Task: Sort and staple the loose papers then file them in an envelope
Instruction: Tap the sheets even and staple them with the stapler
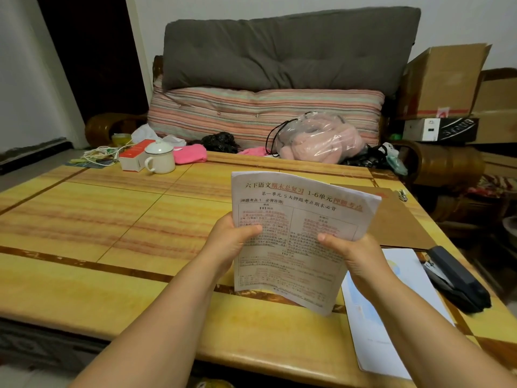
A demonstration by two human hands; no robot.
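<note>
Paper, thin and floppy: our left hand (235, 236) and right hand (354, 252) pinch the white printed sheaf (296, 236) mid-frame; we'd grip the side edges.

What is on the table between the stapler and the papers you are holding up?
In the head view, a white sheet lies flat there, between the stapler and the held papers.

We are losing the brown paper envelope (397, 219) partly behind the printed white paper stack (293, 242). Its small print is blurring unreadably.
</note>
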